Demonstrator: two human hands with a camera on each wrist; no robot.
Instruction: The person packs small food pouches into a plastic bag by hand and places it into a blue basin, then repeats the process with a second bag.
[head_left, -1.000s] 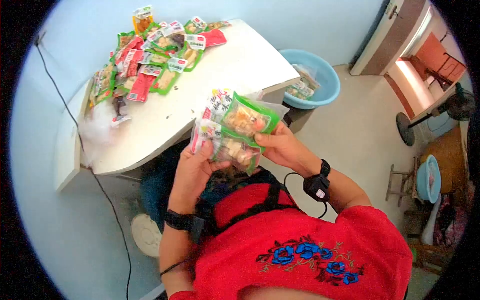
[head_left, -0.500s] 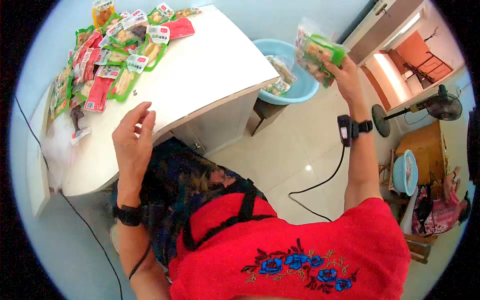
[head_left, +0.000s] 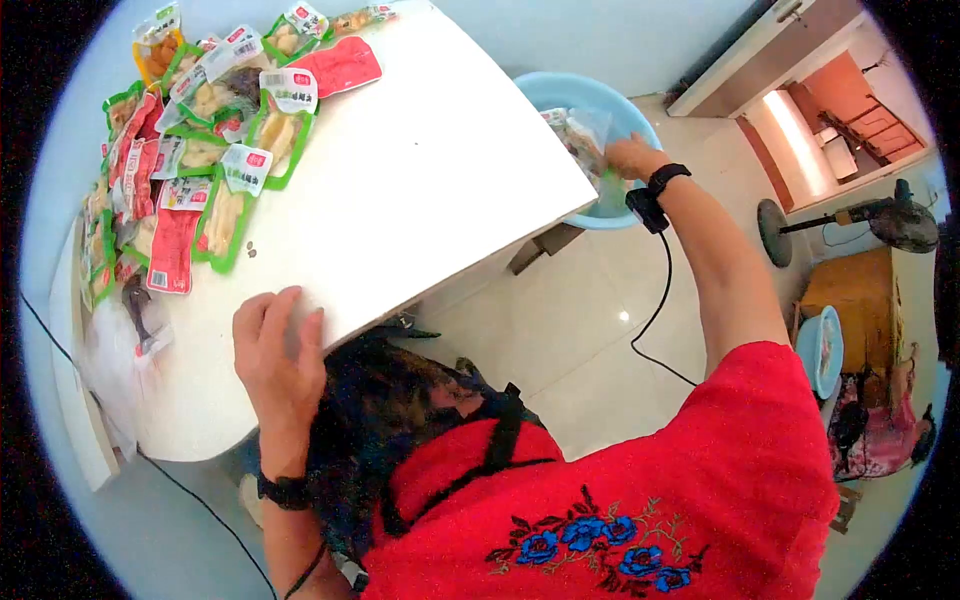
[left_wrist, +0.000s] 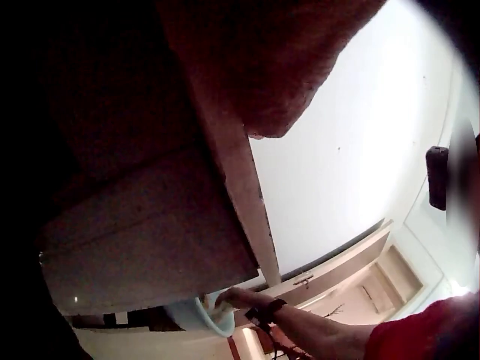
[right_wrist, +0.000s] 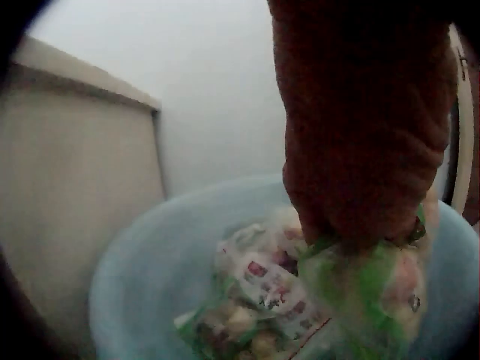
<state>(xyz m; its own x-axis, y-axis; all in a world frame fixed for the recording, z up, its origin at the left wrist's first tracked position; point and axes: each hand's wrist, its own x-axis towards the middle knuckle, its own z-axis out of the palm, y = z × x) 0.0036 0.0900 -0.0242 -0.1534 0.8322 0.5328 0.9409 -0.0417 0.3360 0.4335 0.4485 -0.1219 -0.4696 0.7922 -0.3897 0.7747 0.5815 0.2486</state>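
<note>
My right hand (head_left: 637,158) reaches down into a light blue basin (head_left: 647,112) beside the table. It holds a clear and green food packet (right_wrist: 360,289) low in the basin, its fingertips hidden behind the hand in the right wrist view. Other packets (right_wrist: 274,289) of food lie in the basin under and beside it. My left hand (head_left: 280,355) rests at the front edge of the white table (head_left: 420,170), fingers loosely bent and holding nothing. A pile of food packets (head_left: 210,130), some red and some green-edged, covers the table's far left.
A crumpled clear plastic bag (head_left: 115,340) lies at the table's left edge. A standing fan (head_left: 900,215) is at the right, near a second blue basin (head_left: 822,350). An open door (head_left: 745,50) stands behind the first basin. A black cable (head_left: 150,465) runs down the left wall.
Both hands held the packets together; then the left let go and moved to the table edge. The right carried them rightward and down into the blue basin.
</note>
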